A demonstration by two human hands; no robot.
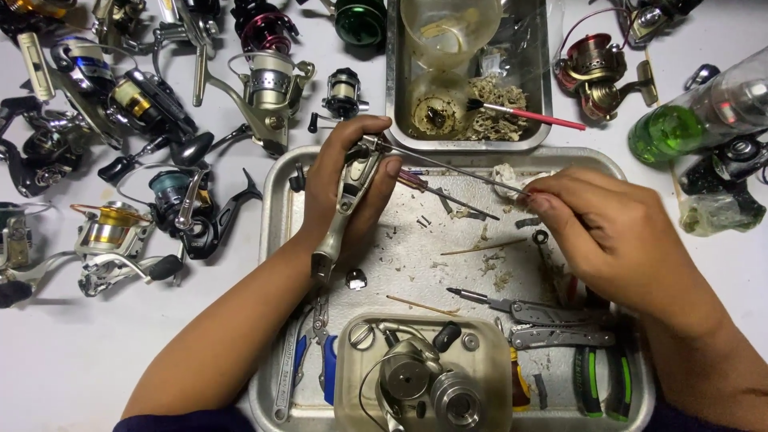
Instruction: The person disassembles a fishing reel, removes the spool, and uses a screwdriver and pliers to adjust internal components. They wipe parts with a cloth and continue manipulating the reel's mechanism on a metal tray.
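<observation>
My left hand (pixel 346 180) grips a grey fishing reel body (pixel 346 210) over a metal tray (pixel 276 240), its foot pointing toward me. A thin metal shaft (pixel 448 166) runs from the reel's top toward my right hand (pixel 608 232). My right hand pinches the shaft's far end next to a crumpled white tissue (pixel 512 174). A red-handled screwdriver (pixel 444 194) lies on the tray just beneath the shaft.
A multi-tool plier (pixel 528 308), green-handled pliers (pixel 604 380), small screws and a clear tub of reel parts (pixel 424 376) sit on the tray. Behind it stands a steel pan (pixel 468 72) holding a red brush. Several spinning reels (pixel 128 160) lie left; a green bottle (pixel 696 116) lies right.
</observation>
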